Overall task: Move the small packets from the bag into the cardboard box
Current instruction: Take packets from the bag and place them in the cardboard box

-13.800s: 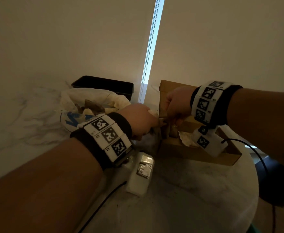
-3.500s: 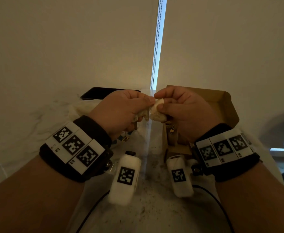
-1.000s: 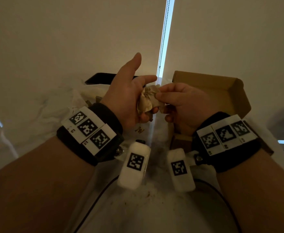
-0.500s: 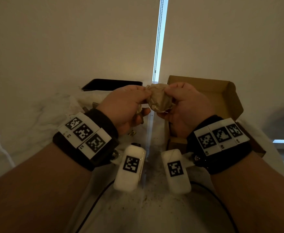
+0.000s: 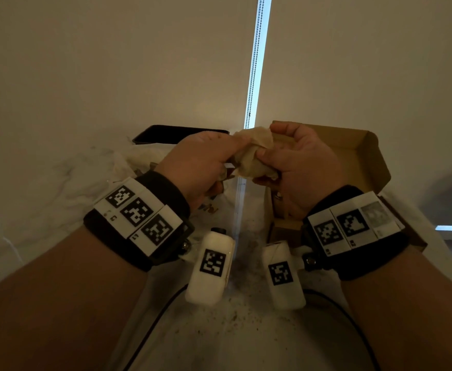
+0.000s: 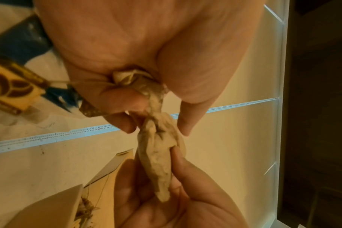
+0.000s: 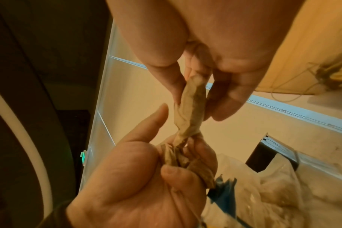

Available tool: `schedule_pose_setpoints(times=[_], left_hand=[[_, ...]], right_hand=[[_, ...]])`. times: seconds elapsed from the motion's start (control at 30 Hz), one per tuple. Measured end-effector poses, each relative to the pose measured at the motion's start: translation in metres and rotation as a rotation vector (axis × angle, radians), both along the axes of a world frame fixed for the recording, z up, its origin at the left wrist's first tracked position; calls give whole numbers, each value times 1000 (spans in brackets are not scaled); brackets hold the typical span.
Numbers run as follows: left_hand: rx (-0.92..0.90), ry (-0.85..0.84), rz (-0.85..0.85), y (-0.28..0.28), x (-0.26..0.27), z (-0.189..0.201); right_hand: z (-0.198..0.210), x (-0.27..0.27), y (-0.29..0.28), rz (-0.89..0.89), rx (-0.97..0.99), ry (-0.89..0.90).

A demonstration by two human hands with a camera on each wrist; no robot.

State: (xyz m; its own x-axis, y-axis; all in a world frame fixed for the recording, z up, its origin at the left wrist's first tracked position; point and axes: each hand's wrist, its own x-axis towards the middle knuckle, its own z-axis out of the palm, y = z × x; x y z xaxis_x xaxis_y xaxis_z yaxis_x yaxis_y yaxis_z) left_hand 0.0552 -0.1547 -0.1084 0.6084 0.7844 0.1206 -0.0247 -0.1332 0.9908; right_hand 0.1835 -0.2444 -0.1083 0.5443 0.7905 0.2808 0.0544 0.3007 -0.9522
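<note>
both hands (image 5: 249,167) on crumpled packet (image 5: 251,153)

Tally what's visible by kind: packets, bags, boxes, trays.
Crumpled tan packet, held between left hand and right hand: 1
Coffee-bean printed packet on the bag: 1
White plastic bag: 1
Cardboard box: 1
Black tray: 1
Total: 5. More packets may be hidden in the bag or box.

Right hand (image 7: 215,64): fingers pinch crumpled tan packet (image 7: 191,108).
Left hand (image 7: 146,177): grips packet's lower end.
Bag (image 7: 273,192): white, crumpled, lower right.
Cardboard box (image 7: 303,54): behind right hand.
</note>
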Motion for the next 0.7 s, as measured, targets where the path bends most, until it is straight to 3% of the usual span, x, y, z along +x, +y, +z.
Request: schedule_pose_setpoints(times=[0.43,0.7], left_hand=[[-85,-127,60,-1,-2,6],[-265,-98,-37,-11,3,4]], right_hand=[[22,0,-19,129,-87,-67],[35,57,-80,-139,-262,-140]])
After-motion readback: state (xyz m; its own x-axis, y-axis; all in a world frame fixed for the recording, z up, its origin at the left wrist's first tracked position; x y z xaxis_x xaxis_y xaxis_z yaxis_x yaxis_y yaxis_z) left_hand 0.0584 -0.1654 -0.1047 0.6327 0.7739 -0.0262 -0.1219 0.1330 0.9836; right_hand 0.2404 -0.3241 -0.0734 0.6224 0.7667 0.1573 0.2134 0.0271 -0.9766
